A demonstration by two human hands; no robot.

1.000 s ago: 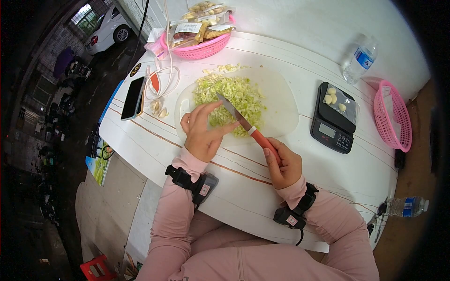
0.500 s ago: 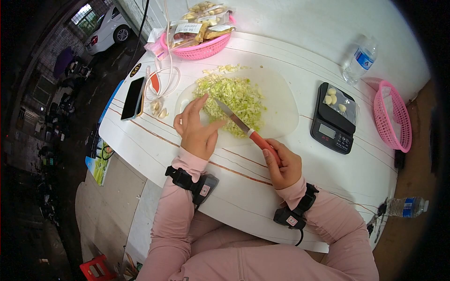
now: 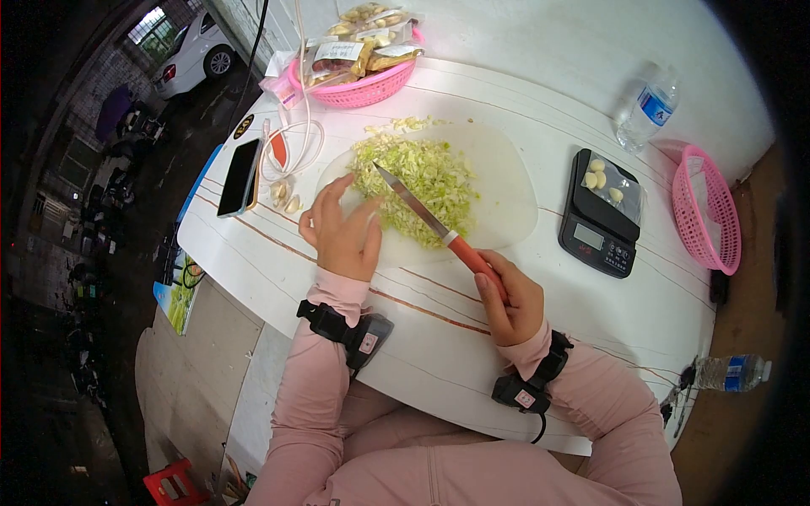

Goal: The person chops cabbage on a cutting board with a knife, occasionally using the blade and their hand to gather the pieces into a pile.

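Observation:
A heap of chopped pale-green cabbage (image 3: 426, 177) lies on a white cutting board (image 3: 510, 181). My right hand (image 3: 513, 299) is closed round the orange handle of a kitchen knife (image 3: 422, 211), whose blade slants up and left over the cabbage. At the heap's left edge is my left hand (image 3: 344, 240), its fingers apart and nothing held in them. A few garlic cloves (image 3: 285, 199) rest on the table just left of that hand.
A black kitchen scale (image 3: 601, 215) bears a bag with peeled garlic (image 3: 596, 175). Pink baskets (image 3: 363, 91) stand at the back and right, one with packaged food. A phone (image 3: 240, 177), white cable (image 3: 314, 143) and water bottle (image 3: 651, 110) are also on the table (image 3: 456, 371).
My left hand has drawn back slightly left and down, away from the cabbage. The knife's tip has shifted a little up and left.

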